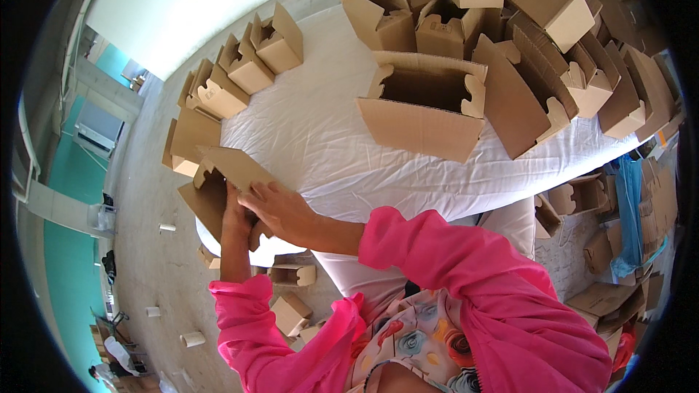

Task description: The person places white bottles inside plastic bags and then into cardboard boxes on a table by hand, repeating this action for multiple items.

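At the left edge of the white-covered table, an open brown cardboard box (246,165) is tilted between my hands. My left hand (234,212) reaches into its opening, with the fingers mostly hidden by the cardboard and the other hand. Across the near side of the box lies my right hand (285,211), its fingers bent and closed over the panel edge. Just beyond the held box, another cardboard box (198,133) stands at the table's left edge, where a row of similar boxes (220,92) runs toward the far side.
A large open box (422,127) stands on the white cloth (313,124), right of the middle. Many more boxes (528,91) crowd the right side, some stacked. Below on the floor (171,269) lie several small boxes (291,311). Blue plastic (630,211) hangs at the right.
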The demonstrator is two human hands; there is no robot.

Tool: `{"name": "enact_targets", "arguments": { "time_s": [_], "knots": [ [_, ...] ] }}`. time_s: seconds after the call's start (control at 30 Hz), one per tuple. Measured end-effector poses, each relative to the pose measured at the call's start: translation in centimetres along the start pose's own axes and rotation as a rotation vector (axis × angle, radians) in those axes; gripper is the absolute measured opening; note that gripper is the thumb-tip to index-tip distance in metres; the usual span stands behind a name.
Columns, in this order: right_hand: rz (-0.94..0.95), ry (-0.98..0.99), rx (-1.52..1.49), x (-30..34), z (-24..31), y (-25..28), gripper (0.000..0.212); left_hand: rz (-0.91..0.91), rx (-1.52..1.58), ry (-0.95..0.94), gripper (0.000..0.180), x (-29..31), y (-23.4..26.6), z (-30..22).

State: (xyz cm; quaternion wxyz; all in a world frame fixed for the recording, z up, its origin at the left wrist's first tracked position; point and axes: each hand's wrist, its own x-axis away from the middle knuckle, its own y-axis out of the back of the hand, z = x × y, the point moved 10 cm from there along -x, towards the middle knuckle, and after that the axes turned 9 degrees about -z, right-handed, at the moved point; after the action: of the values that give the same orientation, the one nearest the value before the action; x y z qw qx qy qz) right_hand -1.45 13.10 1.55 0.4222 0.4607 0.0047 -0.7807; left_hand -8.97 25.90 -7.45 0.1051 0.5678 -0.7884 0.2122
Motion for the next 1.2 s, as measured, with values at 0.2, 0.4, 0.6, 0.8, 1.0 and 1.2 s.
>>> {"name": "enact_targets", "arguments": {
  "time_s": [0.2, 0.4, 0.6, 0.8, 1.0, 1.2],
  "knots": [
    [-0.196, -0.043, 0.002, -1.4, -1.5, 3.3, 0.039, 0.185, 0.086, -0.321, 0.059, 2.0, -0.6, -6.2],
    [-0.177, -0.106, -0.116, -2.4, -3.2, 4.7, 0.043, 0.281, 0.330, -0.393, 0.058, 12.1, -6.5, -9.7],
    [-0.192, -0.421, -0.986, -3.2, -1.3, 12.5, 0.047, 0.033, -0.003, -0.938, 0.070, 17.3, -10.9, -9.5],
    [-0.290, -0.321, -0.772, -2.6, -1.5, 22.7, 0.049, 0.441, -0.393, -1.187, 0.060, 21.2, -22.6, -7.0],
    [-0.674, -0.080, -0.485, -1.9, -3.5, 33.9, 0.050, 0.414, -0.478, -1.180, 0.028, 17.1, -28.6, -7.7],
    [-0.501, -0.137, 0.125, -1.3, -7.0, 33.1, 0.048, 0.415, -1.155, -1.008, 0.033, 10.0, -33.3, -2.5]
  ]
}}
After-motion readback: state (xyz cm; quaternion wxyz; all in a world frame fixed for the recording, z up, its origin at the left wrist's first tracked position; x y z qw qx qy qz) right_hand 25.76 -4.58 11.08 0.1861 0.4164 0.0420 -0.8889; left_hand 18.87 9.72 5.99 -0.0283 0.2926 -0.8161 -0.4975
